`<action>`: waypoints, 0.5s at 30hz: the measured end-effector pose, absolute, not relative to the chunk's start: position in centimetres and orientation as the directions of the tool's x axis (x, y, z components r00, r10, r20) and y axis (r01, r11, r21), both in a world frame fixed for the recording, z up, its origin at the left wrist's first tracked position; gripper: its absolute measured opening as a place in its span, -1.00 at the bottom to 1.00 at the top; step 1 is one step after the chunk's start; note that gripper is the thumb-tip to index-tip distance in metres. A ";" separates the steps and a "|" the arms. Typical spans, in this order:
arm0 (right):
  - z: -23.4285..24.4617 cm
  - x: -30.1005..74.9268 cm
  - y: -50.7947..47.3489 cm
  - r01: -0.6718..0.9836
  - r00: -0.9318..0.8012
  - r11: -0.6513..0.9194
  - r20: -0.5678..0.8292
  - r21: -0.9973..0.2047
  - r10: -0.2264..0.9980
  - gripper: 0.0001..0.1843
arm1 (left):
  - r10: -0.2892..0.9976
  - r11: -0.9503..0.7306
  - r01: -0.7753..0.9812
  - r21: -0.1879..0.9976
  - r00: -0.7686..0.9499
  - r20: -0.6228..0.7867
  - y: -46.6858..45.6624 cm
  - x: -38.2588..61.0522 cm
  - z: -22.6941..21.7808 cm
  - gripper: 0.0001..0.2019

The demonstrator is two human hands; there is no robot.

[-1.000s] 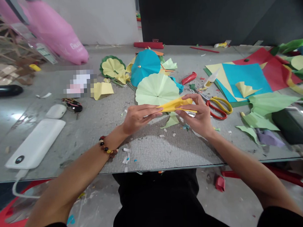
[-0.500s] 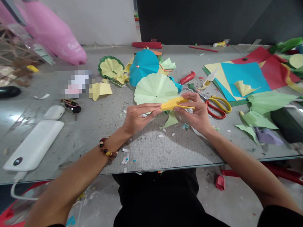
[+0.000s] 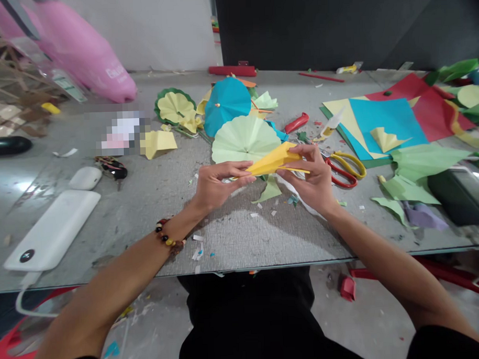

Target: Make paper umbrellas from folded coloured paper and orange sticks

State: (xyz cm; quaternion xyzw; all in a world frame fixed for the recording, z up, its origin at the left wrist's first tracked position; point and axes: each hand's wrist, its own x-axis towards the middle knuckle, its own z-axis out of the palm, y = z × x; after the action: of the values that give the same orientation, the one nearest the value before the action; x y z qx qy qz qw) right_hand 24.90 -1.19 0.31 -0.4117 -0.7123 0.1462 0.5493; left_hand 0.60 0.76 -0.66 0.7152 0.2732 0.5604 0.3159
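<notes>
A folded piece of yellow paper (image 3: 271,160) is held above the table between both hands. My left hand (image 3: 220,185) pinches its narrow left end between thumb and fingers. At the wider right end, my right hand (image 3: 312,177) grips the folded layers, which stand slightly apart. Just behind the paper lies a pale green pleated paper disc (image 3: 246,137) with a scalloped edge, and a blue pleated paper cone (image 3: 229,104) rests beyond it. Scissors (image 3: 343,168) with red and yellow handles lie right of my right hand.
Coloured paper sheets (image 3: 390,119) are stacked at the right, near green scraps (image 3: 423,165). A red-handled tool (image 3: 296,122) lies behind my right hand. On the left are a white power bank (image 3: 54,228), keys (image 3: 113,168) and a pink bottle (image 3: 89,54).
The yellow paper has tilted, its right part higher and more of its broad face showing. My left fingers have shifted slightly left along it.
</notes>
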 end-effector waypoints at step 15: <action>1.3 25.1 -1.7 0.564 -0.161 0.596 0.632 -0.572 0.758 -0.93 | 0.688 -0.718 0.118 0.685 0.268 0.675 1.0 0.3 -0.3 -0.89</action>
State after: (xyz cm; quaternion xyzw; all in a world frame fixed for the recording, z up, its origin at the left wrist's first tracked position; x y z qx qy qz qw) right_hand 25.09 -1.72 1.33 -0.4377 -0.7552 0.1018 0.4773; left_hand 0.27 0.98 -0.27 0.7517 0.2680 0.5423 0.2625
